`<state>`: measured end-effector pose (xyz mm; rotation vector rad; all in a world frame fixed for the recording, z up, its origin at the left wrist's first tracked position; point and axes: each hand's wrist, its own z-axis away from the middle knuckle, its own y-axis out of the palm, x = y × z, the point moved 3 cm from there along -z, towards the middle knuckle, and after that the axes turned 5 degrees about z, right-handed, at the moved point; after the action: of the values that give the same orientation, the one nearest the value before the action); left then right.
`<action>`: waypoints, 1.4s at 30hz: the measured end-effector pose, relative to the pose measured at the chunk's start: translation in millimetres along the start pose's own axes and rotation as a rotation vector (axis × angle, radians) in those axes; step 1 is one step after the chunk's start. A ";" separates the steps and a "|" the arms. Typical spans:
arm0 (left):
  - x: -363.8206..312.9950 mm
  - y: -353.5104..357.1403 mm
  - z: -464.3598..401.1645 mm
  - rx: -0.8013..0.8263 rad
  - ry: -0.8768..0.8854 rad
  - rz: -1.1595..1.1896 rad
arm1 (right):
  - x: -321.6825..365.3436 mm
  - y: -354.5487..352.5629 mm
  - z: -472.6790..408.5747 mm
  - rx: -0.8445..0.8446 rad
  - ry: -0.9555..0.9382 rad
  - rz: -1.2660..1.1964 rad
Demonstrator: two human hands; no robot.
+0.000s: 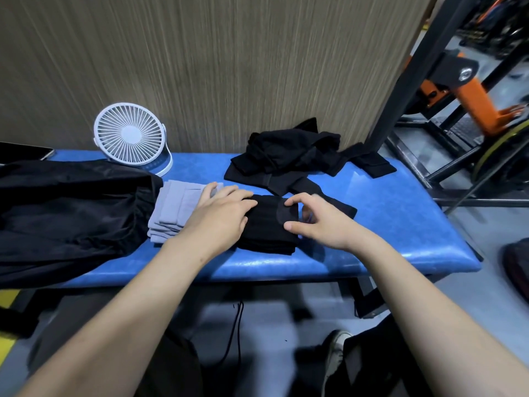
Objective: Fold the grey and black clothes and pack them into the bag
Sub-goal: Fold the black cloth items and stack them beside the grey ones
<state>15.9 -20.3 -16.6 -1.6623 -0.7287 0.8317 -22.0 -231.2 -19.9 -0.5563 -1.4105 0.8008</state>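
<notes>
A folded black garment (264, 227) lies on the blue padded bench (400, 224) in front of me. My left hand (221, 214) rests flat on its left side, fingers straight. My right hand (312, 220) pinches the garment's right edge between thumb and curled fingers. A stack of folded grey clothes (173, 210) sits just left of my left hand. An unfolded pile of black clothes (294, 156) lies at the back of the bench. The black bag (68, 213) spreads over the bench's left end, touching the grey stack.
A small white fan (130, 137) stands at the back left against a wood-grain panel. A dark tablet (23, 151) pokes in at far left. A black and orange metal frame (469, 93) stands to the right. A cable (237, 328) hangs under the bench.
</notes>
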 end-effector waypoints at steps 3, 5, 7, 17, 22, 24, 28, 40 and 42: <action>-1.4 -0.5 -1.3 0.056 -0.020 -0.057 | -0.8 -2.5 -0.5 -0.048 -0.054 -0.001; -1.6 -0.6 -3.1 0.094 -0.033 -0.077 | -1.1 2.2 -1.4 0.025 -0.067 0.069; -1.4 -1.9 -6.2 0.126 -0.036 -0.078 | -3.0 9.8 -5.3 0.092 -0.064 0.177; 11.9 -5.4 -9.6 0.161 -0.091 -0.082 | 4.7 17.7 -18.2 0.117 -0.087 0.190; 12.7 -3.2 -12.8 0.166 -0.124 -0.075 | 1.9 19.9 -16.9 0.071 -0.093 0.161; 13.5 -2.7 -14.3 0.159 -0.144 -0.084 | 3.3 24.2 -18.1 0.031 -0.100 0.178; 16.4 -3.6 -14.5 0.148 -0.165 -0.081 | 7.5 30.1 -21.3 -0.008 -0.122 0.218; -14.0 -21.4 -41.8 -0.214 -0.110 0.079 | -12.2 -18.3 -25.5 -0.089 -0.132 0.024; -21.8 -22.6 -60.8 -0.236 -0.113 0.079 | -19.7 -25.9 -31.6 -0.141 -0.107 0.033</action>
<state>52.4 -65.8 18.9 -1.8756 -0.8714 0.9301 13.7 -258.9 -16.2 -0.6551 -1.5680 0.7703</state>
